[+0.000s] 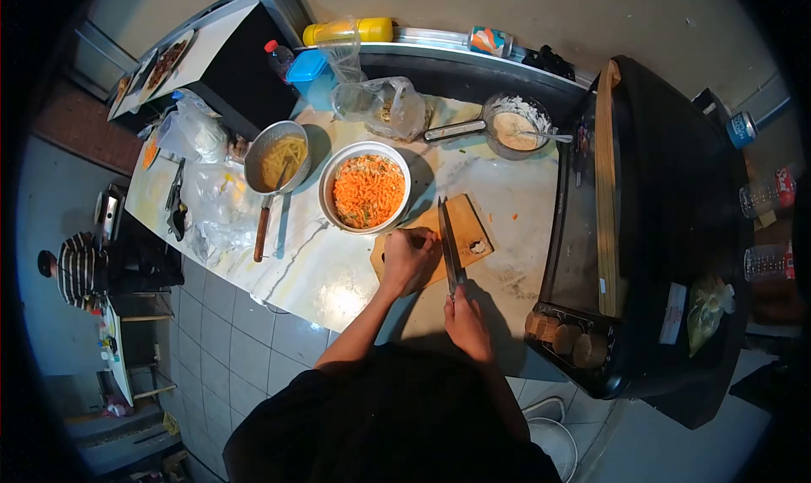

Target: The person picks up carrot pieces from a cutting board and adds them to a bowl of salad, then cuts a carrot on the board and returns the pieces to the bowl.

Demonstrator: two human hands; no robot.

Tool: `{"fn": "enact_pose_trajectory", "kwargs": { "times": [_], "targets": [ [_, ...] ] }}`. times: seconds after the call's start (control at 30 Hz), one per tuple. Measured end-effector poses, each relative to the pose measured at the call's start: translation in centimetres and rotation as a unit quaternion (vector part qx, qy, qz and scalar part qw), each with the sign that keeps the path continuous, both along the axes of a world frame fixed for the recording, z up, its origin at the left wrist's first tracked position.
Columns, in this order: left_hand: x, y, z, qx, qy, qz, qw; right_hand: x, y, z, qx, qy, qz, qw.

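A long knife (449, 243) is gripped by its handle in my right hand (469, 327), with the blade pointing away from me over a wooden cutting board (466, 215). To the left of the blade, my left hand (409, 261) rests over the board with its fingers curled and pressed together; whatever they hold is hidden. A small pale scrap (479, 246) lies on the board's right part. Just beyond my left hand stands a white bowl (324, 202) filled with shredded carrot (368, 191) mixed with bits of green.
A pot of pale strips (284, 160) stands left of the bowl. At the back are plastic bags (397, 107), a blue-lidded container (310, 67) and a pan of creamy mix (517, 128). A large black appliance (667, 229) borders the right. A seated person (80, 267) is far left.
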State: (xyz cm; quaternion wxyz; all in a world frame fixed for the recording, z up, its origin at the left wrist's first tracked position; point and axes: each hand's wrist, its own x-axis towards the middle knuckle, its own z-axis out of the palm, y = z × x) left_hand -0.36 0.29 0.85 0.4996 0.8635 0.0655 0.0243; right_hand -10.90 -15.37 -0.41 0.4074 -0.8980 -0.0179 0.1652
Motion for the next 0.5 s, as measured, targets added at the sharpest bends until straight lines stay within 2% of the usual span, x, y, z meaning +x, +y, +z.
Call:
{"fn": "enact_pose_trajectory", "kwargs": {
  "times": [0.03, 0.17, 0.23, 0.3, 0.5],
  "targets": [
    [0.0, 0.1, 0.1, -0.001, 0.042, -0.001, 0.999, -0.1, 0.1, -0.5, -0.003, -0.017, -0.004, 1.0],
    [0.0, 0.3, -0.8, 0.012, 0.022, 0.009, 1.0, 0.4, 0.4, 0.7, -0.03, -0.017, -0.007, 0.999],
    [0.2, 0.3, -1.5, -0.011, -0.026, 0.014, 1.0, 0.9, 0.4, 1.9, -0.044, -0.01, -0.007, 0.999],
    [0.0, 0.4, -1.8, -0.007, -0.021, 0.015, 1.0, 0.8, 0.6, 2.3, -0.059, 0.003, -0.005, 0.998],
    [-0.1, 0.3, -0.8, 0.001, -0.005, 0.025, 1.0, 0.9, 1.0, 3.1, -0.1, -0.063, 0.014, 0.993]
  ]
}}
